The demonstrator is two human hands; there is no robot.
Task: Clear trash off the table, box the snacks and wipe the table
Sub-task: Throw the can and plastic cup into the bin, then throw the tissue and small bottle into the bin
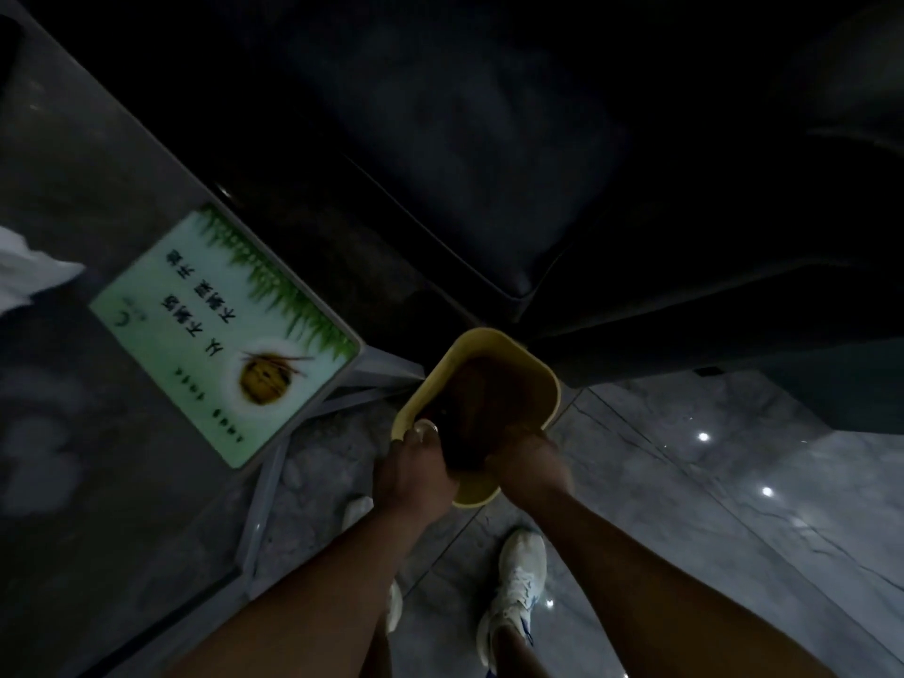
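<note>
A yellow plastic bin, rounded and square-mouthed, is held at frame center over glossy grey floor tiles. Its near rim is grasped by the left hand and right hand. Its contents are too dark to tell. At left, a green card lies on the dark table.

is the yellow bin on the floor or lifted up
Lifted, most likely: both the left hand and right hand grip the near rim of the yellow bin, its mouth tilted towards the camera. Its base is hidden.
</note>
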